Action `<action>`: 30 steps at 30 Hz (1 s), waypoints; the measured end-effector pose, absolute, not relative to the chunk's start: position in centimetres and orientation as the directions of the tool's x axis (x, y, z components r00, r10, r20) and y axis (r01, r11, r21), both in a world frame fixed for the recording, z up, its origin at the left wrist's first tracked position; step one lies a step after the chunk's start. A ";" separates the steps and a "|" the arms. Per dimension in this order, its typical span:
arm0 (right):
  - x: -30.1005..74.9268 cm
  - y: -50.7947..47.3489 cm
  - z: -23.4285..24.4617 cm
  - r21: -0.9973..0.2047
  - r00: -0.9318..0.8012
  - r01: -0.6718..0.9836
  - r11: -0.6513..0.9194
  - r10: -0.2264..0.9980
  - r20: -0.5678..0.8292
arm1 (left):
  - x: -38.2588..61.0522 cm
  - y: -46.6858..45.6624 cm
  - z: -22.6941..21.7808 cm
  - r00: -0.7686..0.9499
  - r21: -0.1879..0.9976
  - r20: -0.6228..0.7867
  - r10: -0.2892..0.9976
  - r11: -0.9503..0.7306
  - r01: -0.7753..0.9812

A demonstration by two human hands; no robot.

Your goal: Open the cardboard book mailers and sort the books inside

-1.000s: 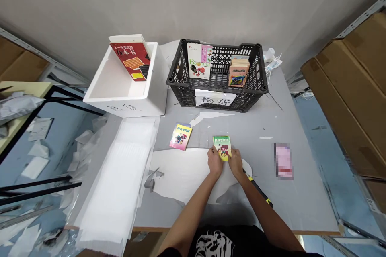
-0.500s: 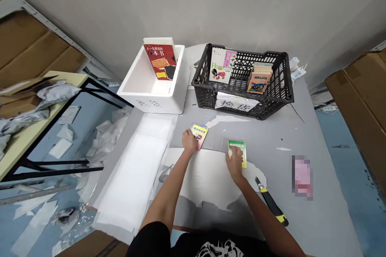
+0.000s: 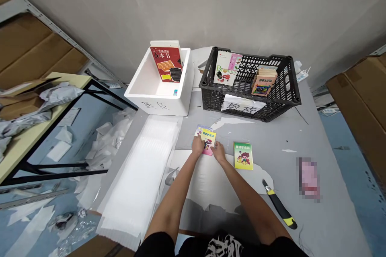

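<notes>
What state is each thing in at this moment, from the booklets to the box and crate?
Left hand: on the yellow booklet's left side.
Right hand: at its lower right edge.
Yellow booklet: closed, flat, between both hands.
Green booklet: closed, lying flat, untouched.
Utility knife: lying loose, not held.
White foam box: open, no lid on.
Red book: standing inside the box, tilted.
Black plastic crate: holding an upright book and a small stack of books.
</notes>
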State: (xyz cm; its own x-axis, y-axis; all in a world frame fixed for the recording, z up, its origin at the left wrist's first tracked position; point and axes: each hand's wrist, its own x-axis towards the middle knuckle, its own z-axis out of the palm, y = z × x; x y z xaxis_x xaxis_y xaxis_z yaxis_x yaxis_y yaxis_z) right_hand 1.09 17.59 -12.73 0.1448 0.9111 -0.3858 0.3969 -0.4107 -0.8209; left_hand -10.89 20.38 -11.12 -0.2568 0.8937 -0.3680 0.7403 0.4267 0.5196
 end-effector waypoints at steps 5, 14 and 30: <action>3.3 18.5 -9.6 -0.905 0.111 0.241 -0.351 0.936 -0.334 | -11.0 18.1 -9.1 -0.025 0.818 -0.242 0.970 0.217 0.533; 6.8 16.8 -1.6 -0.991 -0.108 -0.114 -0.075 0.992 -0.063 | -11.2 16.2 -4.5 0.088 0.977 -0.078 0.993 0.059 0.204; 7.0 14.2 -0.6 -0.938 -0.036 0.277 -0.207 0.973 -0.226 | -7.1 15.9 -2.4 -0.187 0.863 -0.447 0.875 0.366 -0.349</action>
